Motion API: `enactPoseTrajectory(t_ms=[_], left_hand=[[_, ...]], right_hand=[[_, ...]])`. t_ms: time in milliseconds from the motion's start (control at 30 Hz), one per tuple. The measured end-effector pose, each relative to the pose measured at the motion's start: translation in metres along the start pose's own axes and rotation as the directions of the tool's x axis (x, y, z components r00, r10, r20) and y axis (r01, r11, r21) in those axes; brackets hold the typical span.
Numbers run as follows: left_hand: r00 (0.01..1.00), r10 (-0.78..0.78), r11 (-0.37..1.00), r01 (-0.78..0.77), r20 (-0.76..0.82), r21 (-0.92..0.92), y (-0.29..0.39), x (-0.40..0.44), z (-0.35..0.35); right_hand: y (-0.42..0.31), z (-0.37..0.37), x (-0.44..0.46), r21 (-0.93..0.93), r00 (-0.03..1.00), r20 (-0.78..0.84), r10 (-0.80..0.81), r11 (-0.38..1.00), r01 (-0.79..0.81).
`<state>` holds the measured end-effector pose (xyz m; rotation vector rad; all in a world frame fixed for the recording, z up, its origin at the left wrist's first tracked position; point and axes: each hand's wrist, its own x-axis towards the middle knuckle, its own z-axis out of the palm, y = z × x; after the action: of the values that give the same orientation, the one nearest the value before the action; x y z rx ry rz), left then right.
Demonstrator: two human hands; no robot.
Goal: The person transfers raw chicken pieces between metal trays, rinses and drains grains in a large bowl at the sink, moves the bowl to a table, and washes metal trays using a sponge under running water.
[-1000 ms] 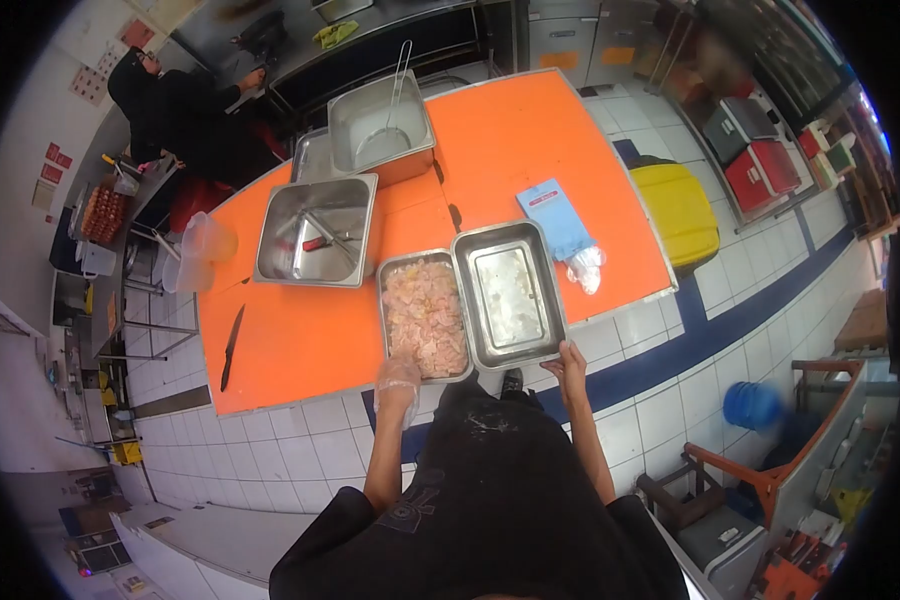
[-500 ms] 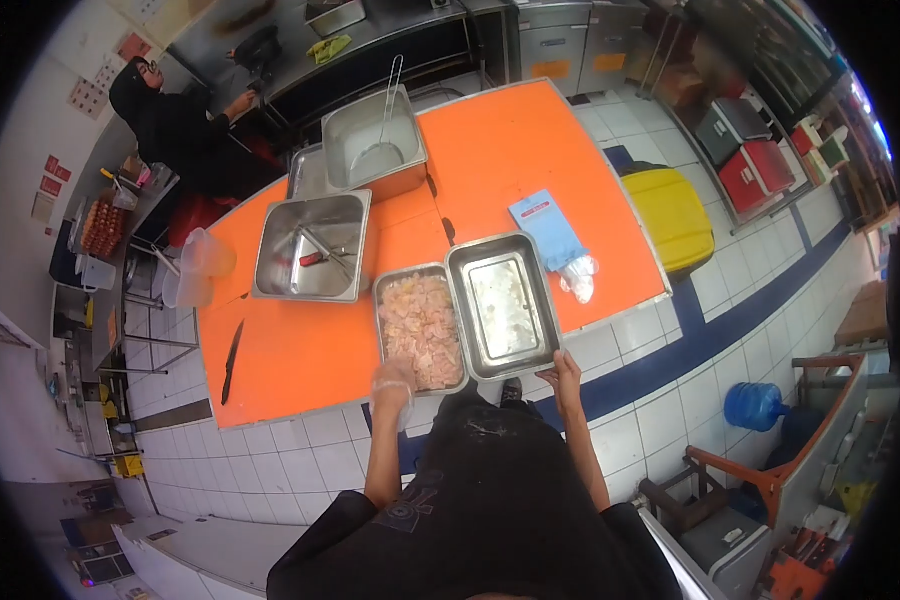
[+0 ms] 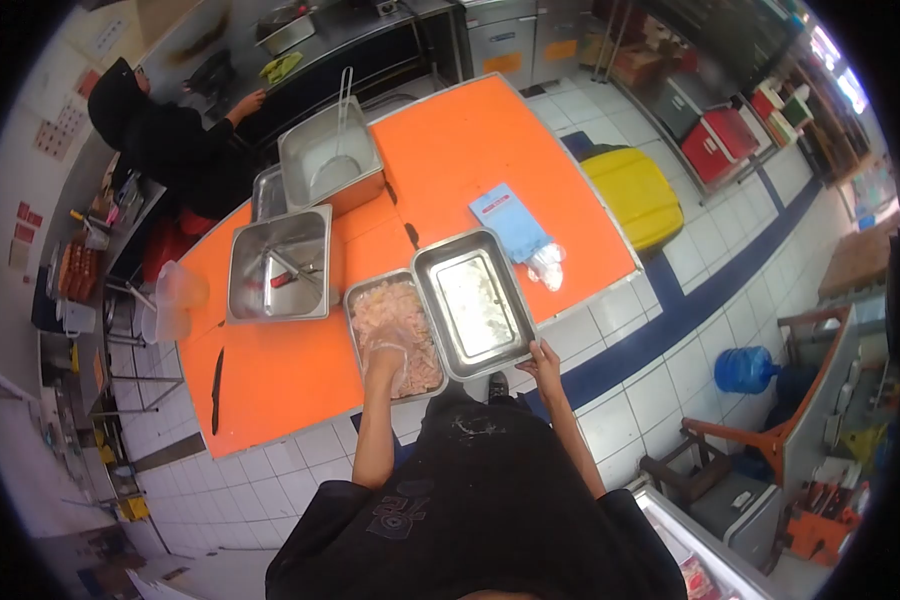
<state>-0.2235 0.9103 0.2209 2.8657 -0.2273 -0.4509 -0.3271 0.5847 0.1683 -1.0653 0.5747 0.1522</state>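
Note:
A metal tray of diced raw meat (image 3: 425,375), pale pink, lies at the near edge of the orange table. My left hand (image 3: 385,345), in a clear plastic glove, rests down in the meat; its fingers are blurred and partly hidden among the pieces. Beside it, a second metal tray (image 3: 475,310) holds no meat, only wet-looking marks on its bottom. My right hand (image 3: 542,362) is bare and closed on the near right corner of this second tray. The two trays stand side by side, rims touching or overlapping.
On the orange table (image 3: 450,140) stand a deep metal pan (image 3: 280,270) with utensils, another pan (image 3: 330,155) with a strainer (image 3: 340,172), a knife (image 3: 218,390), plastic jugs (image 3: 182,290) and a blue packet (image 3: 510,222). A co-worker (image 3: 165,140) stands at the far counter.
My left hand has moved from the tray's near left edge forward into the meat. My right hand stays on the second tray. The view has shifted slightly.

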Motion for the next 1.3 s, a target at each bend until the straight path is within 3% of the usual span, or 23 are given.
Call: enactPoseTrajectory(t_ms=[133, 200, 300, 333, 367, 400, 433, 467, 500, 533, 600, 667, 700, 767, 800, 867, 933, 1000, 1033, 1100, 1133, 1233, 1300], left_hand=[[0.998, 0.024, 1.0, -0.025, -0.05, -0.013, -0.015, 0.01, 0.029], [0.993, 0.063, 0.99, -0.05, -0.095, 0.134, -0.005, 0.021, -0.002], [0.989, 0.012, 0.997, -0.022, -0.145, -0.067, -0.014, 0.04, 0.008], [0.988, -0.001, 0.997, -0.01, -0.152, -0.075, -0.024, 0.04, 0.016], [0.963, 0.065, 0.962, -0.13, -0.26, -0.238, -0.037, 0.041, 0.031], [0.914, 0.122, 0.886, -0.276, -0.386, -0.372, -0.042, 0.049, 0.035], [0.909, 0.128, 0.884, -0.286, -0.396, -0.37, -0.025, 0.042, 0.013], [0.891, -0.142, 0.905, -0.059, -0.432, -0.421, 0.008, 0.013, -0.025], [0.798, -0.401, 0.862, 0.162, -0.45, -0.481, 0.029, -0.004, -0.044], [0.798, -0.405, 0.86, 0.165, -0.447, -0.484, 0.029, -0.011, -0.029], [0.736, -0.498, 0.589, -0.101, -0.458, -0.802, 0.021, -0.027, 0.002], [0.755, -0.537, 0.437, -0.133, -0.376, -0.89, 0.02, -0.035, 0.02], [0.77, -0.546, 0.413, -0.097, -0.331, -0.905, 0.019, -0.038, 0.021], [0.786, -0.56, 0.43, 0.005, -0.262, -0.903, 0.018, -0.046, 0.02], [0.791, -0.566, 0.451, 0.061, -0.232, -0.891, 0.018, -0.052, 0.016], [0.781, -0.577, 0.506, 0.111, -0.24, -0.855, 0.022, -0.062, 0.013], [0.779, -0.515, 0.61, 0.04, -0.358, -0.791, 0.035, -0.073, 0.014], [0.763, -0.302, 0.781, -0.145, -0.571, -0.607, 0.051, -0.085, 0.011], [0.765, -0.299, 0.777, -0.152, -0.571, -0.611, 0.056, -0.093, 0.005], [0.949, -0.216, 0.835, 0.057, -0.23, -0.547, 0.068, -0.113, -0.02], [0.952, -0.201, 0.835, 0.044, -0.231, -0.548, 0.071, -0.12, -0.033], [0.845, -0.18, 0.822, -0.151, -0.503, -0.548, 0.07, -0.132, -0.052], [0.859, -0.485, 0.452, 0.086, -0.164, -0.888, 0.055, -0.136, -0.056]], right_hand=[[0.012, -0.007, 0.006, 0.008, 0.997, 0.07, -0.042, 0.999, 0.042], [0.003, -0.005, 0.011, -0.015, 0.998, 0.052, -0.042, 0.999, 0.043], [0.01, -0.01, 0.006, -0.084, 1.0, 0.022, -0.009, 0.996, 0.011], [0.017, -0.013, 0.011, -0.334, 0.996, -0.051, -0.07, 0.941, 0.049], [0.021, -0.016, 0.015, -0.561, 0.983, -0.109, -0.151, 0.825, 0.064], [0.008, -0.006, 0.012, -0.563, 0.981, -0.104, -0.166, 0.823, 0.079], [-0.017, 0.016, -0.007, -0.801, 0.882, -0.053, -0.469, 0.548, 0.243], [-0.033, 0.038, -0.03, -0.94, 0.719, 0.092, -0.689, 0.179, 0.291], [-0.04, 0.055, -0.038, -0.857, 0.785, 0.23, -0.576, 0.263, 0.443], [-0.043, 0.076, -0.049, -0.745, 0.807, 0.375, -0.455, 0.37, 0.555], [-0.078, 0.142, -0.083, -0.528, 0.695, 0.682, -0.226, 0.506, 0.682], [-0.066, 0.184, -0.09, -0.498, 0.6, 0.772, -0.209, 0.386, 0.776], [-0.053, 0.197, -0.082, -0.483, 0.585, 0.786, -0.201, 0.39, 0.784], [-0.026, 0.214, -0.055, -0.648, 0.723, 0.682, -0.112, 0.367, 0.668], [-0.034, 0.222, -0.053, -0.582, 0.731, 0.643, -0.23, 0.473, 0.661], [-0.024, 0.224, -0.024, -0.583, 0.733, 0.626, -0.265, 0.464, 0.667], [-0.028, 0.23, -0.005, -0.591, 0.74, 0.598, -0.309, 0.453, 0.667], [-0.037, 0.23, 0.0, -0.627, 0.739, 0.647, -0.185, 0.421, 0.655], [-0.034, 0.228, 0.005, -0.633, 0.742, 0.644, -0.187, 0.415, 0.653], [-0.023, 0.222, 0.022, -0.673, 0.787, 0.603, -0.13, 0.447, 0.589], [-0.029, 0.219, 0.025, -0.679, 0.792, 0.594, -0.14, 0.442, 0.586], [-0.046, 0.208, 0.021, -0.635, 0.811, 0.576, -0.099, 0.57, 0.521], [-0.047, 0.207, 0.001, -0.458, 0.657, 0.75, -0.079, 0.654, 0.602]])
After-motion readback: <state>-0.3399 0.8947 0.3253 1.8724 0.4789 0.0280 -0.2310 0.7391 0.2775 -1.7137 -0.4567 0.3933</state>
